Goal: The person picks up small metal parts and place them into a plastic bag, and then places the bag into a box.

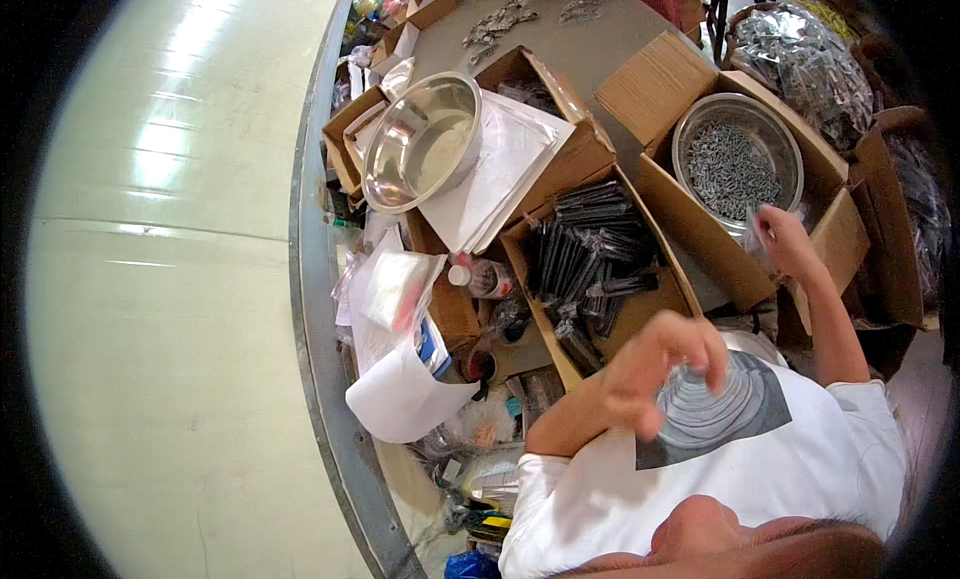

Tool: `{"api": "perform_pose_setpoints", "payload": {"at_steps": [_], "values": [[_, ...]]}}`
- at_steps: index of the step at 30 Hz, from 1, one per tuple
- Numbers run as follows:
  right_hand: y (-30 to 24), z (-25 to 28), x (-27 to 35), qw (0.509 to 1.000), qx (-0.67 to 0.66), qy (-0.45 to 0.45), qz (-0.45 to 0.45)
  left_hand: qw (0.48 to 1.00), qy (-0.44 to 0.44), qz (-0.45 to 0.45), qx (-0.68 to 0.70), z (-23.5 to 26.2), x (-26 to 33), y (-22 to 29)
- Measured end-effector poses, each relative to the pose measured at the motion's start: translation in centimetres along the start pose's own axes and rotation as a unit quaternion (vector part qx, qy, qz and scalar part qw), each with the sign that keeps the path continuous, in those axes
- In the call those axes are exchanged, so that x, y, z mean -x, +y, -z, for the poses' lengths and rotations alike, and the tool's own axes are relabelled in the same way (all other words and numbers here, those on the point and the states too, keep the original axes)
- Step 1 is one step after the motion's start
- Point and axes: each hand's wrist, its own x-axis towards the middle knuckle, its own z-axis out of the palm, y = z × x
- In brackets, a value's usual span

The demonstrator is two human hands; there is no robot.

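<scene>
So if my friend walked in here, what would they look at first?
Probably the round steel bowl of little grey metal pieces, set in an open cardboard box on the right, with the person's right hand by its near edge. Next, maybe the shiny wide basin by the white papers at upper middle, and the black packets piled in the middle.

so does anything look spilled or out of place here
Slightly: the empty steel bowl rests on white papers and looks tilted, though the lens may exaggerate that. Loose metal pieces lie scattered on the grey table. The small metal parts look contained in the right-hand bowl.
</scene>
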Motion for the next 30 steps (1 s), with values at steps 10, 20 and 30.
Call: {"api": "perform_pose_setpoints", "payload": {"at_steps": [10, 20, 30], "values": [[-9.9, 0.0, 1.3, 0.982, -0.087, 0.109, 0.129, 0.907, 0.218, 0.229, -0.278, 4.6, 2.5, -9.2], [-12.5, -0.5, 0.4, 0.964, -0.019, -0.02, 0.263, 0.816, 0.332, 0.211, -0.425, 6.1, 4.3, -8.5], [-14.0, -1.9, 1.4, 0.94, 0.017, 0.009, 0.339, 0.855, 0.435, 0.221, -0.174, 5.9, 6.5, -8.2]]}}
